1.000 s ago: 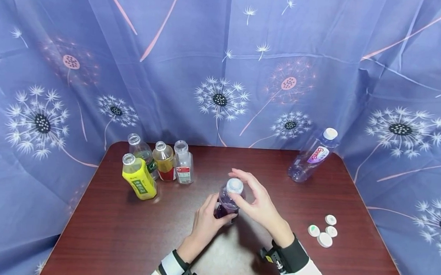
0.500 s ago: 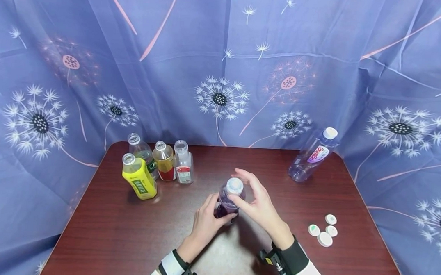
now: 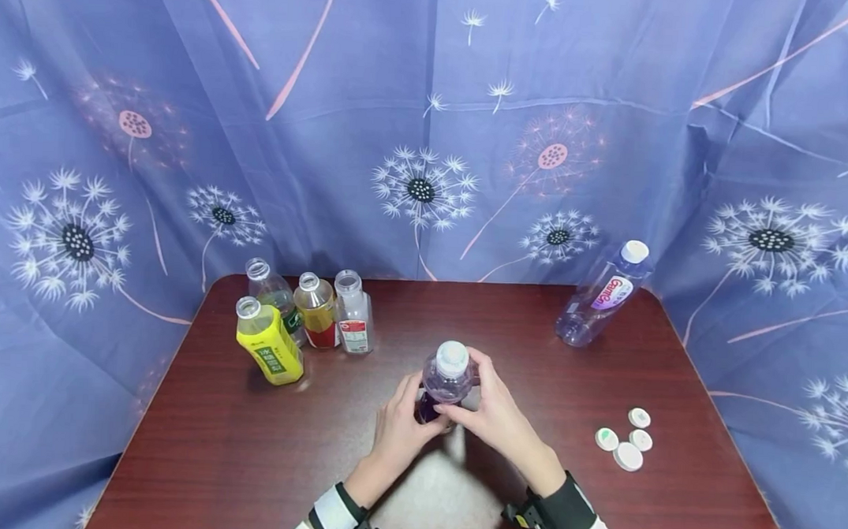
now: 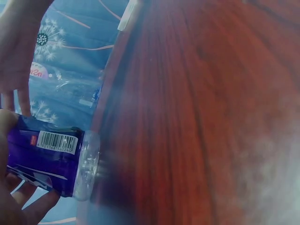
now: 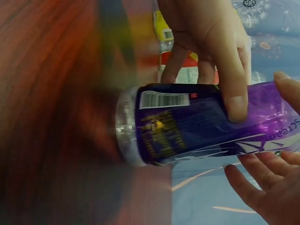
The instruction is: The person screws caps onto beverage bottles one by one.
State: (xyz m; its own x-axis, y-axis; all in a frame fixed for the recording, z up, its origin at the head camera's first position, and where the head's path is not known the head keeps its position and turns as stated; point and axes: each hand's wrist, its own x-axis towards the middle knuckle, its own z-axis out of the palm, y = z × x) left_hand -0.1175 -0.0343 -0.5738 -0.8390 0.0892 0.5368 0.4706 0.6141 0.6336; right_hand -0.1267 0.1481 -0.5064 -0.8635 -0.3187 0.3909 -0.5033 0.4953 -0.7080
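Note:
In the middle of the head view, a clear bottle [image 3: 447, 384] with a dark purple label has its white cap [image 3: 453, 360] on. My left hand [image 3: 398, 423] grips the bottle's body, its thumb on the near side. Higher up, my right hand [image 3: 497, 414] holds the bottle from the right, with fingers behind and thumb in front. The right wrist view shows the purple label [image 5: 187, 124] between both hands. A barcode [image 4: 57, 142] faces the left wrist camera. Whether the bottle's base touches the table cannot be told.
At the back left stand several uncapped bottles, among them a yellow-labelled bottle [image 3: 271, 351] and a red-and-white-labelled bottle [image 3: 355, 325]. A capped purple-tinted bottle [image 3: 600, 296] stands back right. Several loose white caps [image 3: 628, 456] lie on the brown table [image 3: 244, 470] at the right.
My right hand has come down from around the cap to the bottle's upper body and closed in on it. The left hand keeps its hold on the bottle.

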